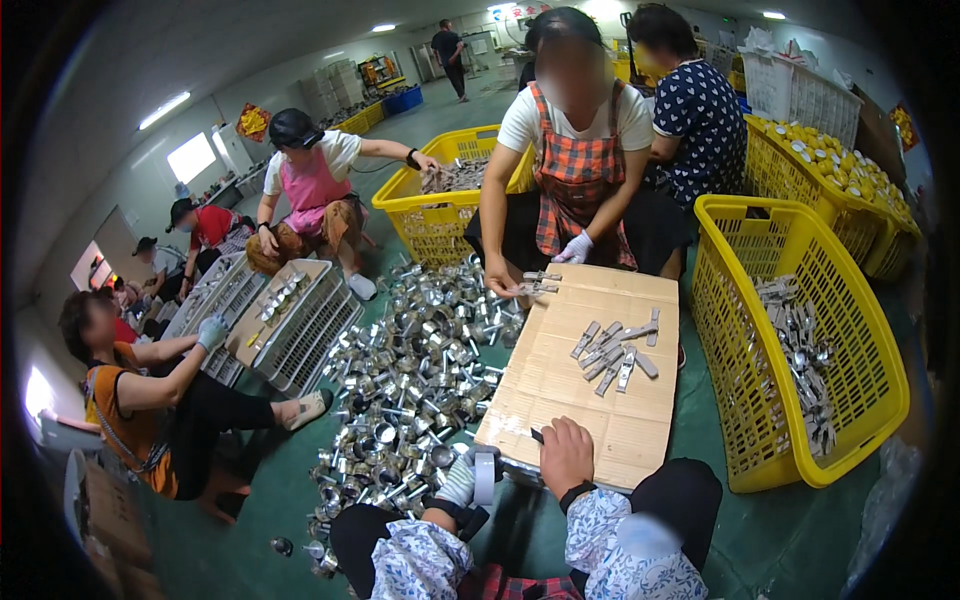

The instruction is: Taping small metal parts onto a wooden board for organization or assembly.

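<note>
We're looking down at a flat sheet of brown cardboard (560,390) laid over the green floor (780,530), and both of our hands are at its near edge. Our right hand (565,455) is bare, resting knuckles-up on the near edge of the cardboard, fingers curled around a small dark piece (537,435) that pokes out at its left side; we cannot tell exactly what that piece is. A dark wristband sits just behind it. Our left hand (460,482), in a white glove, is just off the cardboard's near left corner, closed around a pale grey cylindrical part (484,473) that stands up against the edge.

Out towards the far right corner of the cardboard lies a loose cluster of flat metal strips (617,352), touching and overlapping one another, well apart from our hands. At the far left corner, a person in a checked apron (575,165) reaches in: one bare hand and one white-gloved hand (574,248), with a few more metal pieces (538,283) at the fingers.

Just beside the cardboard's left edge, a big heap of shiny metal rings and fittings (415,370) spreads over the floor. Beside the right edge stands a yellow plastic basket (860,400) with metal strips inside. Further left, a seated person in an orange top (125,390) reaches to grey crates (290,325).
</note>
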A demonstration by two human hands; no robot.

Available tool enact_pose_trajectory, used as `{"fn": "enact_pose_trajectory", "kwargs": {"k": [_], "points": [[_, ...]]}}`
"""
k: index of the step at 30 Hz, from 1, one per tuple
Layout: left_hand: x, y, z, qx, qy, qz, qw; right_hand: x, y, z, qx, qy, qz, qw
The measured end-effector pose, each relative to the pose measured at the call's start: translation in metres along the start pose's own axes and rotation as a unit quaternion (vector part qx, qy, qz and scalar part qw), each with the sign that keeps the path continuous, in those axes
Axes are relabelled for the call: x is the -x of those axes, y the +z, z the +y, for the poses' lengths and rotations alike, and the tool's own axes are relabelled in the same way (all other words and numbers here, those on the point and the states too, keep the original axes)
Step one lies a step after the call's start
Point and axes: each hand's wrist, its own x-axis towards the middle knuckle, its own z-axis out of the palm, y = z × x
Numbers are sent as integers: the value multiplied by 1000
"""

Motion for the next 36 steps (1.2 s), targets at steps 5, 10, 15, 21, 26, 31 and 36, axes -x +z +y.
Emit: {"fn": "enact_pose_trajectory", "kwargs": {"k": [5,10,15,21,26,31,36], "points": [[0,-6,4,10,-5,3,1000,-1,2,-3,-1,3,-4,1000],[2,-3,5,-29,-9,13,999,-1,0,-2,-2,5,-8,1000],[5,-2,5,-22,-20,13,999,-1,0,-1,-3,5,-7,1000],[7,0,10,-26,-15,18,999,-1,1,-3,-3,1,-9,1000],[12,10,12,7,-16,19,1000,0,1,-2,1,2,-8,1000],[11,10,12,-10,-9,34,999,-1,0,-2,0,2,-6,1000],[6,2,8,29,-20,12,999,-2,3,-3,0,0,-3,1000]]}}
